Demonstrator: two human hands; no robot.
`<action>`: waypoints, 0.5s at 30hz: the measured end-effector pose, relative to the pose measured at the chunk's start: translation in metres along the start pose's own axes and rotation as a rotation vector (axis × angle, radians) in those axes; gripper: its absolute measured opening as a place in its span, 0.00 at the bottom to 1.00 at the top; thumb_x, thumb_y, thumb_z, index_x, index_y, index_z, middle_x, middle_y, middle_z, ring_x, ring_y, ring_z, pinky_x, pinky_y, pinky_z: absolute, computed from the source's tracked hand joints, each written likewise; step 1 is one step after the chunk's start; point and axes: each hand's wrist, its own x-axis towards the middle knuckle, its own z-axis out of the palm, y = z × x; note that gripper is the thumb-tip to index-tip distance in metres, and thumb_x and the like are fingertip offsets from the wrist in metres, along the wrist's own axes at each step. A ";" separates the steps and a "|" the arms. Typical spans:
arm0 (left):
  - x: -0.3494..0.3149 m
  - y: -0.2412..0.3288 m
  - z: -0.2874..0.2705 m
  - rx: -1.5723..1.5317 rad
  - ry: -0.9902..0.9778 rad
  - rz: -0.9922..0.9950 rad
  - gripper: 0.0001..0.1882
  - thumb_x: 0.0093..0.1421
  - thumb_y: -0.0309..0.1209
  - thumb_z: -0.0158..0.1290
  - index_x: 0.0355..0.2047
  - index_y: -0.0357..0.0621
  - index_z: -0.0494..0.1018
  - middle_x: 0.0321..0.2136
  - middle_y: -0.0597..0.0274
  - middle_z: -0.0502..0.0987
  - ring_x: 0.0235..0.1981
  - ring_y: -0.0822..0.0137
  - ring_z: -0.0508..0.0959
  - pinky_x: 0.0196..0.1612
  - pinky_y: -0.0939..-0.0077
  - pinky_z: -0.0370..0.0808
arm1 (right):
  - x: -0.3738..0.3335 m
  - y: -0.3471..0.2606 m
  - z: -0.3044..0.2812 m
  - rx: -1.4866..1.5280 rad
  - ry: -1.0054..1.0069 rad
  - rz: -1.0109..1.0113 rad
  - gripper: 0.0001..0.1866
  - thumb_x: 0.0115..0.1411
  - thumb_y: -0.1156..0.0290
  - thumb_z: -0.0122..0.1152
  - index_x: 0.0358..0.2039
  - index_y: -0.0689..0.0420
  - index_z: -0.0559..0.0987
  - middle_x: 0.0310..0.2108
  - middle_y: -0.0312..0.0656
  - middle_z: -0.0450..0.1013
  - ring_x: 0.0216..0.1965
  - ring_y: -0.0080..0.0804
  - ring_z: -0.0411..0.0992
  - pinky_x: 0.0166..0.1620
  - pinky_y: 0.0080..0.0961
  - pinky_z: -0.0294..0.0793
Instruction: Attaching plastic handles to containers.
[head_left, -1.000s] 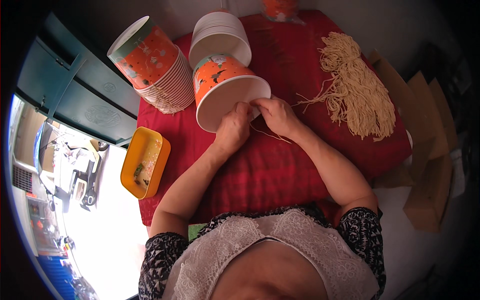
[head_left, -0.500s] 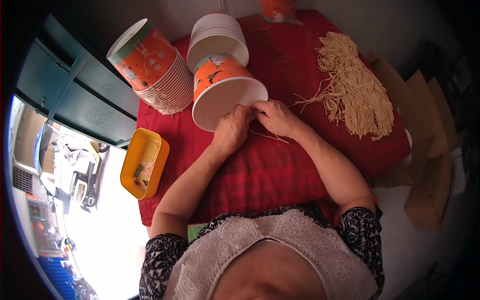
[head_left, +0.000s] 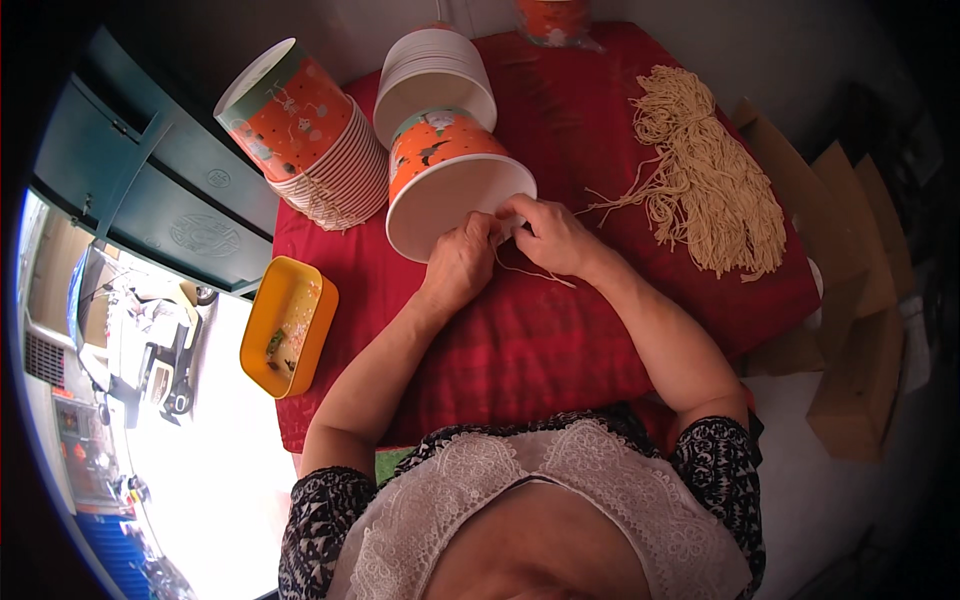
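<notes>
In the head view, I see a person who works with two bare hands at a surface covered with dark red cloth [head_left: 570, 350]. The orange paper bucket with a white inside [head_left: 455, 195] lies tilted in the middle, and its round mouth faces the person. The left hand [head_left: 463, 262] and the right hand [head_left: 552, 236] meet at the lower right part of its rim. Their fingers are closed in a pinch, as I judge, on a thin beige cord [head_left: 530, 271], whose loose end trails on the cloth below the right hand. The fingertips overlap, so a hole or a knot I cannot tell.

I believe the step in hand is fixing this cord at the rim. The next move calls for a steady bucket and a firm, fine pull, with the loose end kept free.

Behind the bucket is a nested stack of white-rimmed paper buckets [head_left: 435, 62]; to its left stands a taller stack of orange and green buckets [head_left: 310, 125], with some cords near its rims. A thick bundle of beige cords [head_left: 715, 185] lies at the right, and a yellow rectangular plastic tub [head_left: 319, 335] at the left edge.
</notes>
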 end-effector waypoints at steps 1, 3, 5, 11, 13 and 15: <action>0.000 -0.001 0.001 0.008 0.010 0.008 0.08 0.58 0.23 0.51 0.37 0.40 0.64 0.30 0.46 0.77 0.28 0.43 0.78 0.30 0.51 0.76 | 0.000 0.001 0.002 0.008 0.041 -0.017 0.12 0.55 0.80 0.53 0.40 0.64 0.77 0.35 0.53 0.78 0.41 0.47 0.77 0.44 0.36 0.77; 0.001 -0.001 0.002 0.017 0.019 0.015 0.09 0.57 0.23 0.51 0.37 0.40 0.64 0.29 0.47 0.77 0.28 0.43 0.78 0.29 0.52 0.76 | 0.001 -0.001 0.002 0.023 0.016 -0.002 0.12 0.55 0.80 0.52 0.41 0.64 0.77 0.36 0.53 0.78 0.42 0.47 0.77 0.45 0.35 0.77; 0.001 -0.001 0.002 0.027 0.036 0.047 0.09 0.58 0.24 0.52 0.37 0.40 0.64 0.28 0.47 0.76 0.27 0.43 0.78 0.28 0.52 0.75 | 0.002 -0.002 0.002 0.038 -0.008 0.014 0.13 0.56 0.80 0.52 0.43 0.63 0.77 0.37 0.54 0.78 0.43 0.47 0.77 0.46 0.35 0.77; 0.000 0.001 0.002 0.035 0.019 0.036 0.09 0.59 0.25 0.53 0.36 0.41 0.64 0.28 0.47 0.76 0.27 0.44 0.78 0.27 0.53 0.75 | 0.001 0.002 0.000 0.004 -0.076 0.009 0.12 0.58 0.79 0.52 0.42 0.64 0.76 0.36 0.54 0.77 0.40 0.48 0.77 0.44 0.36 0.76; -0.001 0.001 0.002 0.046 0.018 0.032 0.09 0.59 0.25 0.53 0.36 0.41 0.64 0.28 0.48 0.76 0.26 0.44 0.78 0.27 0.52 0.75 | 0.001 0.002 0.000 -0.040 -0.066 0.013 0.11 0.58 0.78 0.53 0.41 0.64 0.76 0.34 0.54 0.77 0.39 0.50 0.77 0.42 0.37 0.76; -0.001 0.000 0.002 0.057 0.017 0.029 0.09 0.58 0.25 0.54 0.37 0.41 0.64 0.28 0.48 0.76 0.26 0.44 0.78 0.27 0.52 0.75 | 0.000 0.002 0.000 -0.038 -0.059 0.007 0.10 0.58 0.78 0.53 0.40 0.64 0.76 0.33 0.54 0.77 0.38 0.50 0.77 0.41 0.37 0.75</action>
